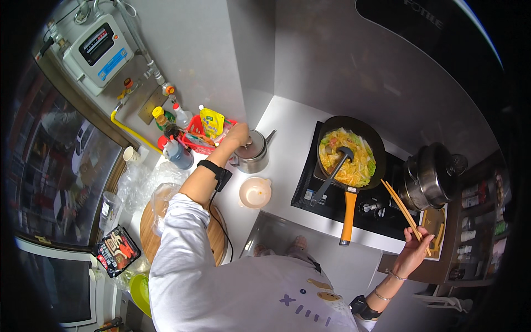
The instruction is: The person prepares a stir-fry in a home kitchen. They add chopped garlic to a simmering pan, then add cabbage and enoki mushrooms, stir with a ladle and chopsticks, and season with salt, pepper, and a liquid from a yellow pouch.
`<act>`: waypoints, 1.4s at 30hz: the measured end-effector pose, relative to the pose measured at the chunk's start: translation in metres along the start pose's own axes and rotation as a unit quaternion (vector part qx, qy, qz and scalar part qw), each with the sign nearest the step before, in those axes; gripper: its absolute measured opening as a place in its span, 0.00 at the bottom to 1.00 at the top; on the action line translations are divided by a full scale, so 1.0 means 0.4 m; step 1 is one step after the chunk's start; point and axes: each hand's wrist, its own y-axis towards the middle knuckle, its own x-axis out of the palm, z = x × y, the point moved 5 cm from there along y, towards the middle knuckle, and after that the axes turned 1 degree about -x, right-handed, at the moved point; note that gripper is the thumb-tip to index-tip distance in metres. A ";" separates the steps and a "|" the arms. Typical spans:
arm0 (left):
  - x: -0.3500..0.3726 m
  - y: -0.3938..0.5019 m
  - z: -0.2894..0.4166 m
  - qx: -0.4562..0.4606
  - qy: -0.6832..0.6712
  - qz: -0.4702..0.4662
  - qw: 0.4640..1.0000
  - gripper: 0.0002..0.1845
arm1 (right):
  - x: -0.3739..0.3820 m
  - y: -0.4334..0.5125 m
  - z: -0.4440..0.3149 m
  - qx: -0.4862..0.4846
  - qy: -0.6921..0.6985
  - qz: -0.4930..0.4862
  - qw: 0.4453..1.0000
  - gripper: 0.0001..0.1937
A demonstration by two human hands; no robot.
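Observation:
My left hand (238, 135) is at the red plastic basket (198, 145) of seasoning packets, beside the lidded steel pot (253, 157); its fingertips are partly hidden, so what they touch is unclear. In my right hand (415, 249) is a pair of wooden chopsticks (400, 203), pointing up towards the stove. A frying pan with an orange handle (349, 213) sits on the black gas stove (309, 189), holding cooked cabbage (348, 141). A dark ladle (332, 178) leans in the pan across its rim. Below the steel pot stands a small pale bowl (254, 193) with orange specks inside.
Stacked steel pots (431, 178) stand on the stove's right side. Sauce bottles (178, 153) stand left of the basket. A round wooden board (218, 238), plastic bags (143, 178), a black food package (117, 251) and a green bowl (140, 294) lie to the left.

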 end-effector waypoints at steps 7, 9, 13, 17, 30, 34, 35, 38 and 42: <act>0.022 0.017 -0.001 0.011 0.049 0.035 0.998 0.14 | 0.002 -0.002 0.004 0.010 -0.007 0.010 1.000 0.21; 0.024 0.020 0.002 0.011 0.046 0.033 0.998 0.15 | 0.004 -0.001 0.003 0.011 -0.006 0.009 1.000 0.21; 0.035 0.027 0.012 0.023 0.015 -0.041 0.999 0.19 | 0.005 -0.002 0.001 0.016 -0.011 0.014 1.000 0.22; 0.020 0.048 0.019 0.042 0.057 -0.020 0.997 0.15 | 0.002 -0.003 0.001 0.017 -0.012 0.016 1.000 0.22; 0.072 0.205 0.159 0.072 -0.122 0.104 0.985 0.03 | -0.018 -0.011 -0.016 0.008 -0.020 0.034 0.999 0.22; 0.114 0.218 0.173 0.038 -0.106 0.062 0.992 0.03 | -0.045 -0.018 -0.034 0.000 -0.031 0.058 0.998 0.22; 0.118 0.220 0.177 0.043 -0.085 0.071 0.993 0.03 | -0.051 -0.021 -0.037 -0.002 -0.032 0.064 0.997 0.22; 0.131 0.233 0.182 0.053 -0.026 0.058 0.997 0.06 | -0.066 -0.030 -0.042 -0.008 -0.035 0.073 0.997 0.22; 0.131 0.241 0.176 0.030 0.016 0.050 0.998 0.06 | -0.076 -0.037 -0.044 -0.008 -0.032 0.075 0.997 0.22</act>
